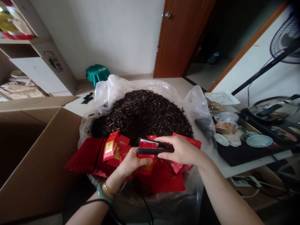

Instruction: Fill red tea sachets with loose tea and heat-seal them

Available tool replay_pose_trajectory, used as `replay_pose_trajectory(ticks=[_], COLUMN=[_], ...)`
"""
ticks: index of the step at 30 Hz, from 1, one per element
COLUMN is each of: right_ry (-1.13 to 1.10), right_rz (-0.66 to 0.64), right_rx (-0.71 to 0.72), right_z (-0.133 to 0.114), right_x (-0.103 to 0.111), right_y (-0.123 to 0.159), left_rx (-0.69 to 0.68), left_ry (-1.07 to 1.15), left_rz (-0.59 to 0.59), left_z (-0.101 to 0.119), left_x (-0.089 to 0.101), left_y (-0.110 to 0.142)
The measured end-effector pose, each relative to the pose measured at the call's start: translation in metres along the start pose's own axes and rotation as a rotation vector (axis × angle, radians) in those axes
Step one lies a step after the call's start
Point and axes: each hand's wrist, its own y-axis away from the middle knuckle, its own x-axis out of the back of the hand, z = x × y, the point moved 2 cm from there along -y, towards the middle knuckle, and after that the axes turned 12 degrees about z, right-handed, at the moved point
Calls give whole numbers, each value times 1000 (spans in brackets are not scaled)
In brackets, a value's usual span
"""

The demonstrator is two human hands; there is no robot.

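My right hand [181, 149] grips a black handheld heat sealer [164, 149], its two jaws lying across the top of a red packet [146, 168]. That packet is held from the left side by my left hand [133, 161], thumb on its front and fingers partly hidden behind. A jade bangle and a gold bracelet circle my left wrist. Around both hands lie more red packets [114, 151] with gold labels, and a stack of flat red packets [84, 156] sits to the left. Just beyond is a large heap of dark dried tea leaves [145, 109] in a clear plastic bag [117, 82].
An open cardboard box [53, 140] stands at left. On the right, a side table [257, 162] carries a black tray, lidded cups [259, 139] and a glass-lidded pan [274, 107]. A fan [286, 40] stands behind it. A green-covered stool [97, 73] is by the wall.
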Motion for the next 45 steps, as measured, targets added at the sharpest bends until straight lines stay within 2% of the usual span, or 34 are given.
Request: replay_pose_trajectory(ticks=[9,15,24,28,32,37,41,45], right_ry=[-19,33,3,19,-22,-25,257,493], right_rz=[57,93,59,38,50,132,193,163], right_rx=[-5,27,11,2,13,-30,-170,-251], right_z=[0,-1,1,0,3,24,55,82], right_x=[-6,-7,-10,-12,-10,1,1,-6], right_y=[-1,-2,-2,-2,-3,-10,-21,-29], left_rx=[43,79,-138,-156,-163,-134,-158,-118], left_ry=[19,52,-13,-38,-21,69,130,215], left_rz=[-35,10,156,178,202,298,406,438], left_z=[-3,2,6,10,6,-2,0,2], left_x=[0,-3,0,-1,1,7,11,10], left_y=[0,3,-2,-3,-4,-7,-8,-9])
